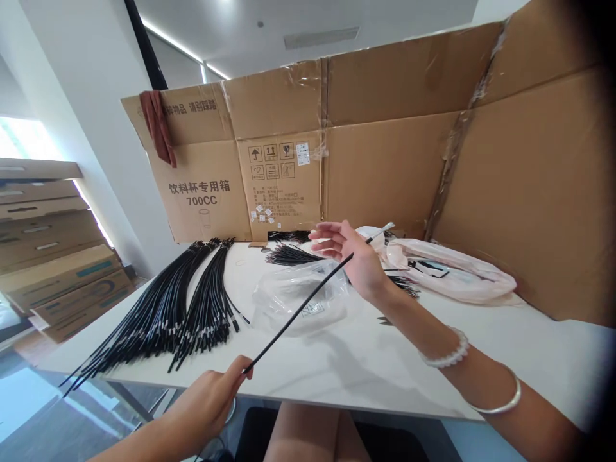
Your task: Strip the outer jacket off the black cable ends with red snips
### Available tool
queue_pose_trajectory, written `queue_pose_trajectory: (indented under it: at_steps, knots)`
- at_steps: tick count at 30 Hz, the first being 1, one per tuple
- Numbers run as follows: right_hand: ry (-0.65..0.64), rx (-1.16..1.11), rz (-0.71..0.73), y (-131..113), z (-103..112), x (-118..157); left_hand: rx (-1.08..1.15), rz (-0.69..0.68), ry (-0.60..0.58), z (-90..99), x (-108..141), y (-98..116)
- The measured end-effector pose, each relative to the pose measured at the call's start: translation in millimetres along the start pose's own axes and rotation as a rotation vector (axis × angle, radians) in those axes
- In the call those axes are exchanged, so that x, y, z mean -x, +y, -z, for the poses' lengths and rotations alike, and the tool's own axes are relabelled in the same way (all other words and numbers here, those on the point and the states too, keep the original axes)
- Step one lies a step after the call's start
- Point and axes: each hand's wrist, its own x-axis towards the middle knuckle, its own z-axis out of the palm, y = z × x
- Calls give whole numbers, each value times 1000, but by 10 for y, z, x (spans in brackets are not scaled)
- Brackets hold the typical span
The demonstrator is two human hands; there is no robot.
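My left hand (216,391), low in front of the table edge, is closed round the lower end of a thin black cable (298,309). The cable slants up to the right, and its pale tip (384,230) shows beyond my right hand. My right hand (353,256) is raised over the table with fingers apart and stretched leftward. The cable crosses this hand near the thumb, partly hidden there; a firm grip does not show. Beneath it lies a clear plastic bag (301,298). Bundles of black cables (158,308) lie at the left.
More dark cables (293,255) lie behind the bag. A pale plastic bag (457,273) rests at the back right of the white table (385,378). Tall cardboard panels (385,167) wall the back and right; a brown cloth (158,128) hangs over them. Stacked boxes (62,256) stand left.
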Motion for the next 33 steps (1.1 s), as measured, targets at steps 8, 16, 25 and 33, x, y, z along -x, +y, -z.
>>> queue_pose_trajectory:
  at_steps: [8,16,25,33]
  knots:
    - [-177,178,-98,291,-196,181,-190,-163,175,262,-159,-60]
    - [-345,283,-118,515,-546,317,946,204,375,111,-887,864]
    - [-62,552,191,529,-405,511,1247,314,588,-238,-1050,865]
    - [120,1014,657,461,-402,549,1235,359,683,-210,-1028,841]
